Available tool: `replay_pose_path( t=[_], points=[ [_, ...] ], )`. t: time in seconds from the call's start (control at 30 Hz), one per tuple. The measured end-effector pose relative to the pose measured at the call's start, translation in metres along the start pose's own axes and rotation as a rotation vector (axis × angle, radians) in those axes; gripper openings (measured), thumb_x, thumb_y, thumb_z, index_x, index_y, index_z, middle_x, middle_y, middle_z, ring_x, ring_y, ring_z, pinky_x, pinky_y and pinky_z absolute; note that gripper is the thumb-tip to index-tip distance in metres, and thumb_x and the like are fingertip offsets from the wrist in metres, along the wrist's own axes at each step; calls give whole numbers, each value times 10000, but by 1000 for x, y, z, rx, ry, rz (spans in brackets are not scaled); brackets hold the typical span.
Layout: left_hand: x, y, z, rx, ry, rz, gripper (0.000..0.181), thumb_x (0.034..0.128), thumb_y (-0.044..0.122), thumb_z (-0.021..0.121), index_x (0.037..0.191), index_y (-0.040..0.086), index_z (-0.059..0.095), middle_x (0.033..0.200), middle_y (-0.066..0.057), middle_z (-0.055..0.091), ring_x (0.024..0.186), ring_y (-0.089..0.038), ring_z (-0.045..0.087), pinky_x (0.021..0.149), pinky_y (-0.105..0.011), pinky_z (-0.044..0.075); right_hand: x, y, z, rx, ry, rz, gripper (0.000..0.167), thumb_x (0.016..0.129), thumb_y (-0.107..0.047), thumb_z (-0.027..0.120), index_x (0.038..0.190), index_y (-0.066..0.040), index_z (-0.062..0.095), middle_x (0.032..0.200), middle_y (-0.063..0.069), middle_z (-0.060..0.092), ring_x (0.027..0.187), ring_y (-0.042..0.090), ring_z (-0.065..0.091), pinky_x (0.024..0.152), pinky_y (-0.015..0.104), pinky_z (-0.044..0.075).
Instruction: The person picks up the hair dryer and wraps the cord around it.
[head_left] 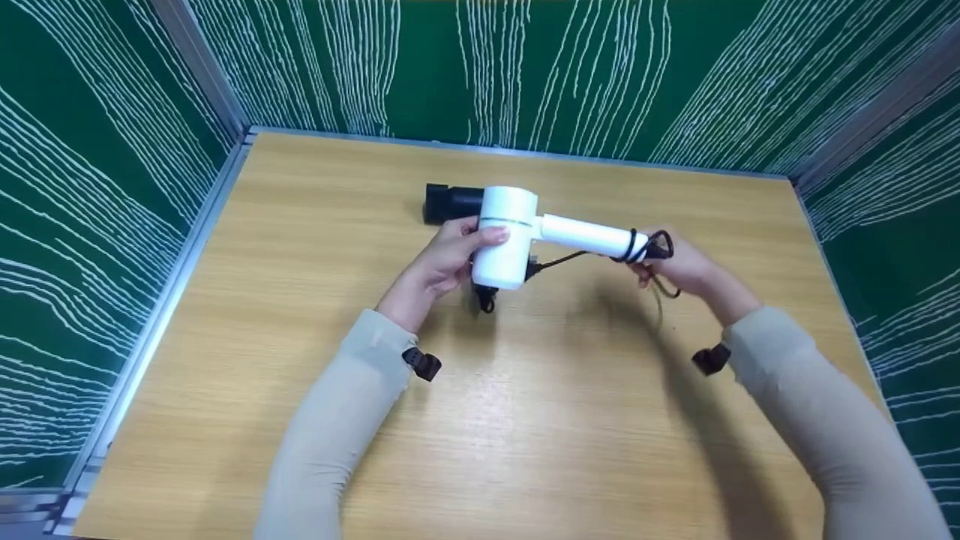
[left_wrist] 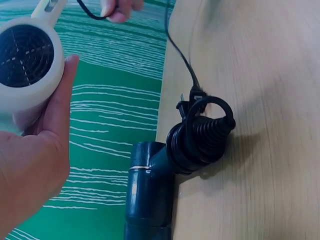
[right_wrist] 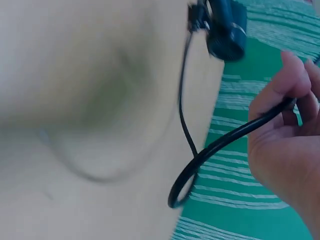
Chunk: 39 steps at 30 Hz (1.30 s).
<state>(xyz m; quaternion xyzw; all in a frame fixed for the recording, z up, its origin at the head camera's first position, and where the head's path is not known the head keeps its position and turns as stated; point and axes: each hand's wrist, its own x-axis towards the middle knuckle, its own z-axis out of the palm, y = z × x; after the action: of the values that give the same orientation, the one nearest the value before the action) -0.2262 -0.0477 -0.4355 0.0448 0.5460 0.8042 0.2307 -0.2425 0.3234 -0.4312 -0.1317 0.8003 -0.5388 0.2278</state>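
Observation:
A white hair dryer [head_left: 501, 255] is in my left hand [head_left: 448, 259], which grips its barrel with the thumb across the front. Its round dark grille [left_wrist: 25, 56] shows in the left wrist view. My right hand [head_left: 675, 262] is at the end of the handle [head_left: 589, 233], where a black cord [head_left: 637, 246] wraps round it. In the right wrist view its fingers pinch the cord [right_wrist: 235, 135], which hangs in a loop. The cord runs toward a plug [left_wrist: 196, 97]. Behind the white dryer lies a black hair dryer [head_left: 457, 203], partly hidden, with cord coiled round its handle [left_wrist: 200, 145].
Both dryers are over a wooden table [head_left: 525, 420] with a metal edge strip [head_left: 161, 300]. Green walls [head_left: 427, 67] with white streaks stand at the back and both sides. A small black camera sits on each sleeve cuff.

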Motion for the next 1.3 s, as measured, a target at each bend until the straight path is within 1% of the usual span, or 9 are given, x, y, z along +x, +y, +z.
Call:
replay_pose_path(
  t=[0.1,0.17,0.23,0.3,0.47,0.63,0.93,1.1,1.3],
  points=[
    [0,0,-1,32,-16,-20,517,991,148,718,1455,-24,568,1322,-198,673,1188,-332,684,1051,-500,566,3,-16,-15,-75,-34,-36,199,1073,-106,631,1181,-85,797,943,48,745,650,125,656,521,220,537],
    [-1,0,-2,55,-21,-27,535,990,160,723,1469,-13,561,1341,-199,668,1201,-337,680,1051,-495,566,5,-30,-20,-159,-41,-20,232,1091,-185,634,1235,-101,795,1045,35,769,740,133,687,580,207,533],
    [-1,0,-3,73,-23,-32,547,988,165,728,1477,-11,557,1350,-202,665,1207,-339,678,1051,-495,566,8,-44,-22,-260,-35,11,295,1102,-258,623,1250,-56,779,1067,42,762,834,154,664,688,233,530],
    [0,0,-3,91,-17,-37,550,989,166,731,1478,-12,554,1353,-203,662,1212,-340,674,1051,-497,566,10,-58,-23,-374,-16,25,306,1097,-284,633,1217,-45,781,1079,51,745,909,196,629,737,281,532],
    [3,0,-3,134,34,-50,563,987,180,759,1478,-6,556,1358,-190,653,1227,-342,665,1039,-503,572,9,-92,-20,-600,-10,-1,264,1088,-292,645,1127,-73,787,1074,85,737,821,232,606,601,300,548],
    [7,0,-3,162,90,-43,566,981,192,781,1466,-7,566,1345,-181,655,1204,-323,670,1028,-504,576,9,-119,-11,-751,-30,-25,249,1077,-292,666,1086,-71,782,990,90,738,708,218,613,546,284,544],
    [12,-5,-7,133,150,-2,551,973,163,789,1438,-43,578,1315,-212,667,1162,-339,686,1004,-493,591,4,-143,-4,-862,-108,25,266,1098,-263,627,1190,-43,745,984,142,713,568,209,592,509,307,541],
    [13,-7,-6,120,171,7,558,964,172,805,1436,-30,588,1319,-207,671,1170,-351,688,1000,-490,595,3,-146,-1,-904,-111,-3,244,1102,-241,623,1154,-39,748,916,113,701,551,199,587,496,300,528],
    [15,-8,-4,112,199,35,564,959,162,814,1438,-26,584,1325,-200,669,1185,-349,687,1006,-474,594,0,-145,6,-910,-99,-54,241,1092,-211,638,1160,-12,755,928,137,722,561,192,577,475,273,498]
  ],
)
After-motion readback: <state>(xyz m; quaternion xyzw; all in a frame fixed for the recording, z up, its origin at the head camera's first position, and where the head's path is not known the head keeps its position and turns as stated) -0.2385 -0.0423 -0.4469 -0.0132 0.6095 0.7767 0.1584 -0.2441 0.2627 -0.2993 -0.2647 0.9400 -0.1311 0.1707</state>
